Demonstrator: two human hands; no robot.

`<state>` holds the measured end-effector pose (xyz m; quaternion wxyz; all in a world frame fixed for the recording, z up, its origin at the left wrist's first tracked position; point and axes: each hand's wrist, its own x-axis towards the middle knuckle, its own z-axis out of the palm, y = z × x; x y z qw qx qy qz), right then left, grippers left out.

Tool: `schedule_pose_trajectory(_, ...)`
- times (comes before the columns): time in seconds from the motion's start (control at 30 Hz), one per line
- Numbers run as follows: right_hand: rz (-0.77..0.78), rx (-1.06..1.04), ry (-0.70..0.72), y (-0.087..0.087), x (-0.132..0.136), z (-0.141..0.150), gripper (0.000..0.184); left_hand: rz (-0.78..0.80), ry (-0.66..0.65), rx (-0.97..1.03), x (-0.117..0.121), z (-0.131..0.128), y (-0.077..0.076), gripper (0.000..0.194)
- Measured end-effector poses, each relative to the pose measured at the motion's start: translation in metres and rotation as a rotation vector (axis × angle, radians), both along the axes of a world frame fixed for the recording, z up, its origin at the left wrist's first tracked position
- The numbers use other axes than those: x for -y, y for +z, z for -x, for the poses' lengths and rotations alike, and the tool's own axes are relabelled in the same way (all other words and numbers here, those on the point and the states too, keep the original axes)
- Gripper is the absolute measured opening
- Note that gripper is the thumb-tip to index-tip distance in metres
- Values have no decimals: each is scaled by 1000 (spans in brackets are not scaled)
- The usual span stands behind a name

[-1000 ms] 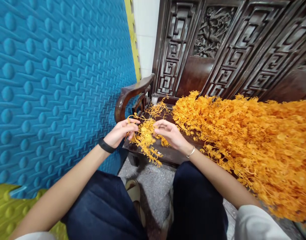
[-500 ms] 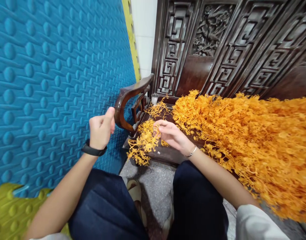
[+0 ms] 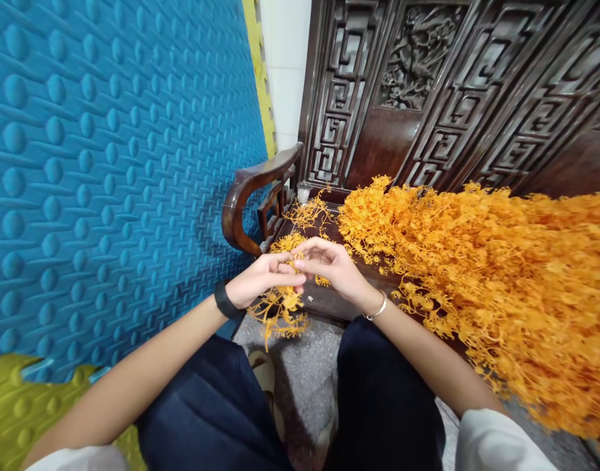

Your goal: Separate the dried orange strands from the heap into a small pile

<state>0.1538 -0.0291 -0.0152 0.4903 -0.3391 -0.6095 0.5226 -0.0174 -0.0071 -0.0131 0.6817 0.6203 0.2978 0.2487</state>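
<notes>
My left hand (image 3: 266, 279), with a black band at the wrist, meets my right hand (image 3: 333, 267) in front of the bench. Between them is a cluster of orange plastic flower sprigs (image 3: 286, 317), its branching ends hanging below the left fingers. My right hand, wearing a silver bangle, pinches the upper part of the cluster. The left thumb and fingers close around the same part. Their fingertips overlap, hiding the exact grip. Just behind lie more loose orange sprigs (image 3: 308, 212) on the dark wooden bench seat (image 3: 324, 304).
A large heap of orange sprigs (image 3: 506, 281) covers the bench to the right. The curved wooden armrest (image 3: 235, 209) stands left of the seat, beside a blue foam mat (image 3: 108, 163). Behind rises the carved wooden backrest (image 3: 383, 147). Grey floor (image 3: 304, 366) shows between my knees.
My left hand has come down and right from beside the armrest to the cluster and closed on it. My right hand stays nearly in place; the hanging sprigs have shifted slightly down and right.
</notes>
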Motion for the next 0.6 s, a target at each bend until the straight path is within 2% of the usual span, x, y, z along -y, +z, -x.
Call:
schedule_pose_trajectory(0.13, -45, 54, -36, -1, -4, -1, 13, -92, 37, -108, -1, 4, -1, 20)
schedule_pose_trajectory(0.27, -42, 61, -104, -9, -12, -2, 14, -176, 130, -118, 1, 3, -6, 26)
schedule_pose_trajectory(0.47, -54, 68, -250, -26, -23, 1, 15, -127, 230, -258, 0, -1, -14, 29)
schedule_pose_trajectory(0.53, -49, 75, -281, -30, -28, 4, 14, -203, 257, -252, -1, -4, -15, 30)
schedule_pose_trajectory(0.6, -40, 79, -310, -32, -37, 4, 14, -349, 311, -273, 3, -9, -17, 29)
